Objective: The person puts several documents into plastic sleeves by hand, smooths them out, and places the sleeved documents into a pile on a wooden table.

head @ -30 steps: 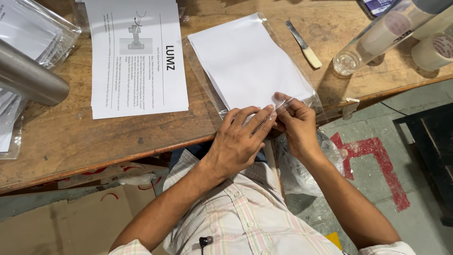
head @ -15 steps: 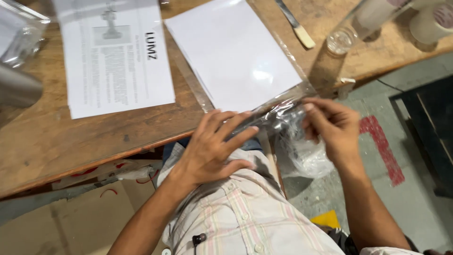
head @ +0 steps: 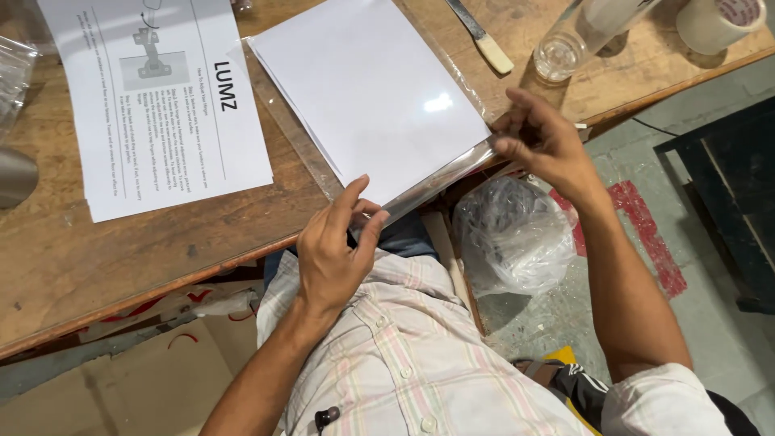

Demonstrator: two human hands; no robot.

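A clear plastic sleeve (head: 452, 165) with white sheets of paper (head: 371, 97) inside lies on the wooden table (head: 121, 258), overhanging its front edge. My left hand (head: 335, 250) pinches the sleeve's near-left corner between thumb and fingers. My right hand (head: 541, 141) grips the sleeve's near-right corner at the table edge. The open end of the sleeve runs between the two hands.
A printed instruction sheet (head: 161, 97) lies left of the sleeve. A knife (head: 480, 36), a clear glass jar (head: 565, 48) and a tape roll (head: 714, 20) sit at the back right. A crumpled plastic bag (head: 513, 234) hangs below the table edge. Cardboard (head: 121, 379) lies on the floor.
My hands have moved apart along the sleeve's near edge: the right hand went right to the corner, the left hand went left and now pinches the other corner.
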